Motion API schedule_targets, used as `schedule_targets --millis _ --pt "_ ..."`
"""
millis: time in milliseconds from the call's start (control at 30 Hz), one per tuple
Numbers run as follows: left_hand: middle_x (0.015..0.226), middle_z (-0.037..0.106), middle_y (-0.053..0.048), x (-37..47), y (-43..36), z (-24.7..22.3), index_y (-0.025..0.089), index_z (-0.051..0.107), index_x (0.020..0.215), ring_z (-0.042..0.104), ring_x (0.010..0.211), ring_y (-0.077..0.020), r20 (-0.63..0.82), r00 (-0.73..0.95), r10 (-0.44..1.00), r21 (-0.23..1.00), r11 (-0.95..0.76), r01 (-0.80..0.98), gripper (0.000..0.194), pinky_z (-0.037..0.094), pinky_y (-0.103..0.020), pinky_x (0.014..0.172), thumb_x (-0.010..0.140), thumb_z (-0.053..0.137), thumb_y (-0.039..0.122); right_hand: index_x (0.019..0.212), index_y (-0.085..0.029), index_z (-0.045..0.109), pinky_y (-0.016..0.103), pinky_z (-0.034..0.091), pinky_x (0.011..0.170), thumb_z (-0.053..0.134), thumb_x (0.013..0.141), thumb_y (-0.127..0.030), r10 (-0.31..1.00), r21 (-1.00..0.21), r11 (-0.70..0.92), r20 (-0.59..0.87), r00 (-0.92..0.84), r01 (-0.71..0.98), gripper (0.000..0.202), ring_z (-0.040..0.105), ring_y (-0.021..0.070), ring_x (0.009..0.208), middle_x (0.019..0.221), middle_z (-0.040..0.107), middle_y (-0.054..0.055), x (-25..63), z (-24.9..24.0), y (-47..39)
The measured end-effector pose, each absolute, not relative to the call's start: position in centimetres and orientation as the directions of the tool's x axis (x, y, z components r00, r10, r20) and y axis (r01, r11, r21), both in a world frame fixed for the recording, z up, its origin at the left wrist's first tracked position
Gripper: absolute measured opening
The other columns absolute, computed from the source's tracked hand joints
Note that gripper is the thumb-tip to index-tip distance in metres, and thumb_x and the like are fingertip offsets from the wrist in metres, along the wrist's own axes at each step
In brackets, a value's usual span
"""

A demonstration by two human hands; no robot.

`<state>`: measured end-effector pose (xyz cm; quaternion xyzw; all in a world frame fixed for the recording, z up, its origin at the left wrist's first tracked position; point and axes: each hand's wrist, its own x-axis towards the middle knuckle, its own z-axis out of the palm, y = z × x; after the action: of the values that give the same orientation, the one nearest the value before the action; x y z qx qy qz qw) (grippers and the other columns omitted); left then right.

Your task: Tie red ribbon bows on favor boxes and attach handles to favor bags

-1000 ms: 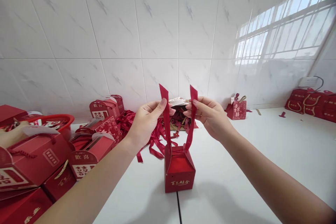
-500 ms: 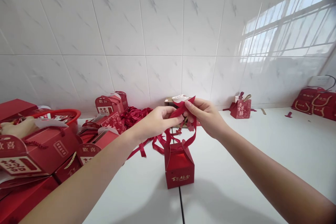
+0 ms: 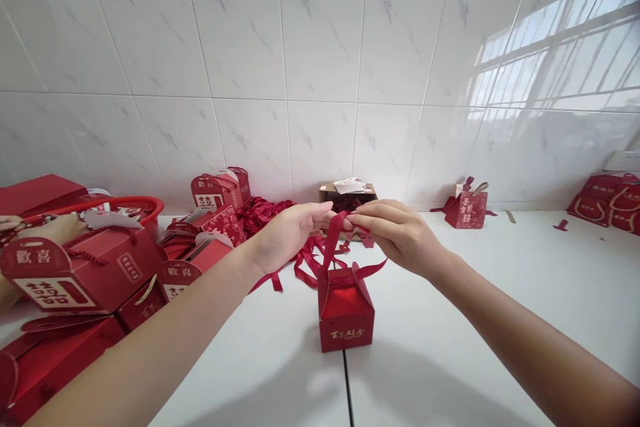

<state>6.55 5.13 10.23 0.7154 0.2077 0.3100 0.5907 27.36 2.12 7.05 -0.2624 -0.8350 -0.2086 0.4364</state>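
A small red gift box (image 3: 346, 327) with gold lettering stands upright on the white table, its top panels folded together. A red ribbon (image 3: 331, 243) comes out of the box top and rises to my hands; one loose end sticks out to the right of the box. My left hand (image 3: 305, 223) pinches the ribbon from the left. On the other side my right hand (image 3: 393, 230) has its fingers closed on the ribbon too, right beside the left fingertips. The fingers hide part of the ribbon between them.
Stacked red boxes (image 3: 95, 273) crowd the left, with a red basket (image 3: 159, 205) behind and another person's hand (image 3: 55, 230) there. A heap of red ribbons (image 3: 263, 213) and a cardboard box (image 3: 327, 190) lie ahead. Small red box (image 3: 467, 209) and red bags (image 3: 600, 197) stand right.
The two ribbon ends held crossed before are now apart: one hangs free at the right of the box, the other runs up to my hands. The view has shifted slightly left.
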Motion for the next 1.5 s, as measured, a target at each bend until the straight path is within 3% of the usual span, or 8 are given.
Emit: schedule_targets --millis 133,233,400,533,733,1000,1300,1500 --pt "0.094 0.074 -0.006 6.0 3.7 9.5 0.024 0.076 0.082 0.056 0.112 -0.0298 0.58 0.43 0.692 0.665 -0.707 0.241 0.022 0.032 -0.042 0.103 0.078 0.06 0.039 0.095 -0.022 0.07 0.03 0.05 0.067 0.048 0.092 -0.024 0.375 -0.113 0.664 0.906 -0.198 0.739 0.022 0.065 0.0189 0.082 0.094 0.071 0.007 27.8 6.2 0.9" --pt "0.085 0.074 -0.004 3.6 3.8 8.4 0.025 0.073 0.069 0.061 0.097 -0.0279 0.704 0.287 0.65 0.427 -0.71 0.56 0.02 0.033 -0.039 0.1 0.077 0.059 0.037 0.059 -0.021 0.058 0.028 0.037 0.05 0.048 0.09 -0.035 0.58 -0.277 0.387 0.815 0.002 0.879 0.035 0.052 0.0151 0.055 0.061 0.06 0.004 29.9 5.8 -0.4" --pt "0.058 0.066 -0.004 -4.0 5.8 4.6 0.022 0.063 0.053 0.057 0.055 -0.0211 0.263 0.301 0.916 0.301 -0.375 0.877 0.021 0.035 -0.028 0.054 0.071 0.056 0.03 0.048 -0.02 0.044 0.028 0.025 0.044 0.05 0.077 -0.029 0.946 -0.247 -0.16 0.238 0.219 0.956 0.031 0.039 0.0138 0.043 0.048 0.05 0.002 35.7 3.5 -2.1" --pt "0.038 0.048 -0.001 -6.6 5.7 0.9 0.021 0.046 0.035 0.044 0.042 -0.0169 0.071 0.325 0.943 0.249 -0.332 0.91 0.027 0.025 -0.027 0.048 0.06 0.055 0.019 0.052 -0.021 0.06 0.028 0.033 0.046 0.055 0.072 -0.027 0.981 -0.248 -0.189 -0.085 0.173 0.95 0.021 0.055 0.019 0.05 0.062 0.064 0.006 38.3 0.6 -2.4" --pt "0.095 0.067 -0.007 -1.7 4.5 -0.6 0.023 0.066 0.074 0.058 0.093 -0.0272 0.259 0.398 0.88 0.422 -0.474 0.773 0.022 0.041 -0.035 0.08 0.078 0.053 0.041 0.106 -0.02 0.069 0.041 0.048 0.083 0.048 0.087 -0.044 0.992 -0.449 0.062 0.129 -0.004 0.891 0.037 0.062 0.0296 0.103 0.117 0.065 0.013 35.1 -0.5 -0.6" --pt "0.08 0.056 0.002 4.6 4.4 -2.4 0.022 0.043 0.081 0.054 0.075 -0.0174 0.11 0.439 0.892 0.857 -0.309 0.413 0.029 0.043 -0.029 0.07 0.079 0.058 0.048 0.129 -0.025 0.048 0.037 0.049 0.075 0.046 0.091 -0.044 0.947 -0.78 0.303 0.181 -0.266 0.548 0.042 0.062 0.0203 0.082 0.092 0.067 0.005 28.0 -2.5 0.8" --pt "0.072 0.045 0.003 5.0 4.9 -3.1 0.021 0.041 0.076 0.044 0.066 -0.0133 0.124 0.38 0.917 0.886 -0.275 0.374 0.03 0.036 -0.025 0.062 0.079 0.058 0.046 0.1 -0.024 0.043 0.021 0.031 0.05 0.069 0.075 -0.041 0.995 -0.956 0.077 0.057 -0.078 0.285 0.039 0.04 0.0088 0.051 0.062 0.04 -0.01 27.2 -2.9 0.6" --pt "0.062 0.053 0.001 2.6 7.1 -1.4 0.017 0.057 0.076 0.04 0.053 -0.0109 -0.12 0.522 0.845 0.878 -0.156 0.454 0.033 0.027 -0.022 0.048 0.076 0.058 0.051 0.056 -0.018 0.045 0.026 0.037 0.055 0.052 0.084 -0.025 0.923 -0.628 0.383 0.233 -0.306 0.677 0.03 0.044 0.0106 0.059 0.075 0.051 0.002 29.5 -1.6 -0.6"
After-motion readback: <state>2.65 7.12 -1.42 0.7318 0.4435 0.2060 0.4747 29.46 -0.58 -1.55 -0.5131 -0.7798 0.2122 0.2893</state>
